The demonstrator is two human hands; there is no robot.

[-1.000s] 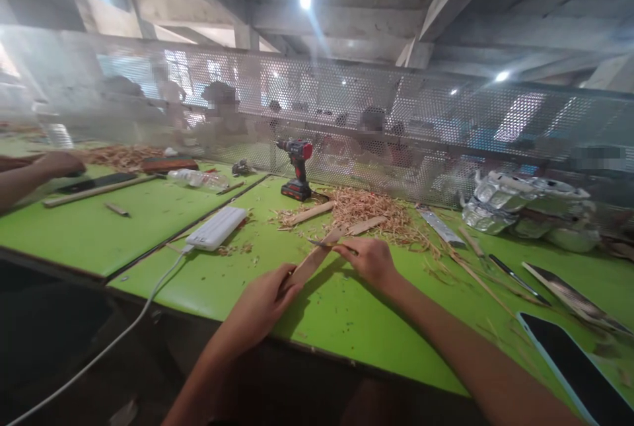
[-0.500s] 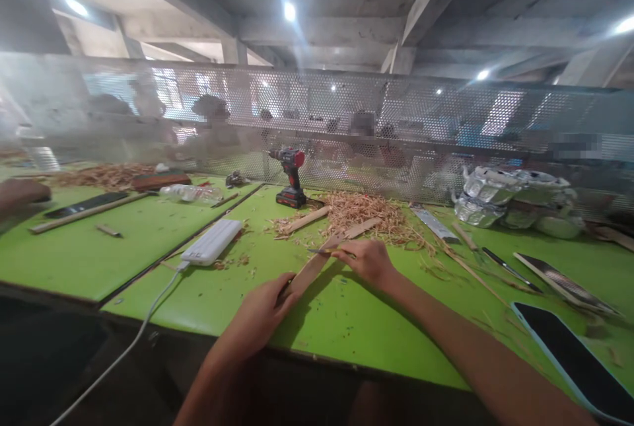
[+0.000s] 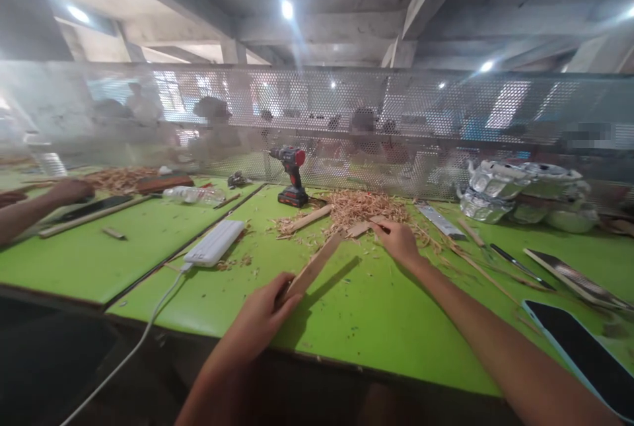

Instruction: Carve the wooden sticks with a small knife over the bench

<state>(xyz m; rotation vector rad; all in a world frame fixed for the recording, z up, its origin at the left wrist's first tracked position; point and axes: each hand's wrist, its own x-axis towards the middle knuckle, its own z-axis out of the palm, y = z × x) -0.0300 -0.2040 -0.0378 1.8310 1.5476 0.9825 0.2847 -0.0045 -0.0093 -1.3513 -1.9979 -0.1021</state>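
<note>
My left hand [image 3: 265, 314] is closed around the near end of a flat wooden strip [image 3: 317, 261]. The strip slants up and away above the green tabletop, casting a shadow to its right. My right hand [image 3: 399, 241] is pinched shut on a small knife [image 3: 377, 222], whose thin blade is hard to make out against the wood behind it. That hand is apart from the strip, at the front right of a heap of wood shavings [image 3: 364, 205]. Another flat wood piece [image 3: 360, 228] lies at the heap's front edge, just left of my right fingertips.
A cordless drill [image 3: 292, 175] stands behind, left of the shavings. A white power bank [image 3: 215, 243] with a cable lies left. At right are a phone [image 3: 579, 353], a dark-handled tool [image 3: 520, 266] and foil-wrapped bundles [image 3: 525, 191]. A co-worker's hand [image 3: 74, 191] reaches in at far left.
My right hand has moved away from the strip, forward and right toward the shavings. My left hand still holds the strip. The co-worker's hand has come further into view.
</note>
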